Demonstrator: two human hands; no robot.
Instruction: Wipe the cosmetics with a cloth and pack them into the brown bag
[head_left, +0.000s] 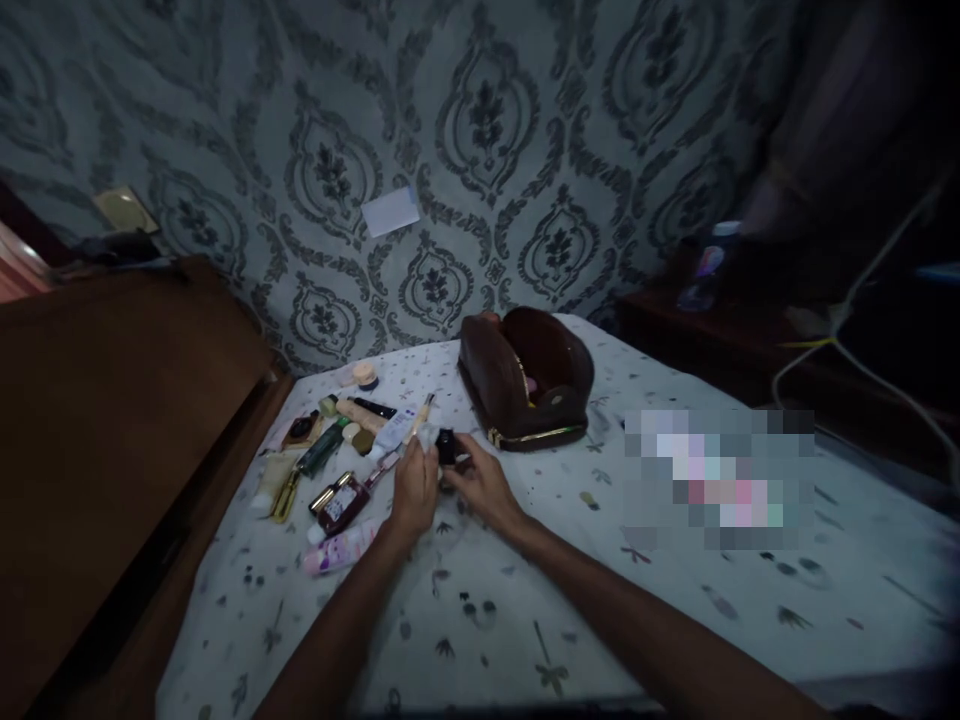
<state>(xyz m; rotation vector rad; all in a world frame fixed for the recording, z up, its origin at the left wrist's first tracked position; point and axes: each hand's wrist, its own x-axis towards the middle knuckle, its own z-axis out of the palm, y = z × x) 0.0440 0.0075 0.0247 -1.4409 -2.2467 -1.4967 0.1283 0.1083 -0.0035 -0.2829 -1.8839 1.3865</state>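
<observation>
My right hand [484,482] has its fingers closed round a small black item [446,446]. Just left of it, my left hand [416,485] is closed on a pale, crumpled-looking thing [427,436] that is too small to make out. Cosmetics lie to the left of my hands: a dark red bottle [343,508], a pink and purple tube [341,551], a green tube [323,446] and several others. Behind my hands stands an open brown bag [495,385] with a gold zipper, a few things showing inside.
A white patterned cloth [525,640] covers the surface. Blurred-out items [720,480] lie on the right. A wooden panel [112,420] borders the left side. A clear bottle [705,270] stands on a dark ledge at the back right, near a hanging cable [847,310].
</observation>
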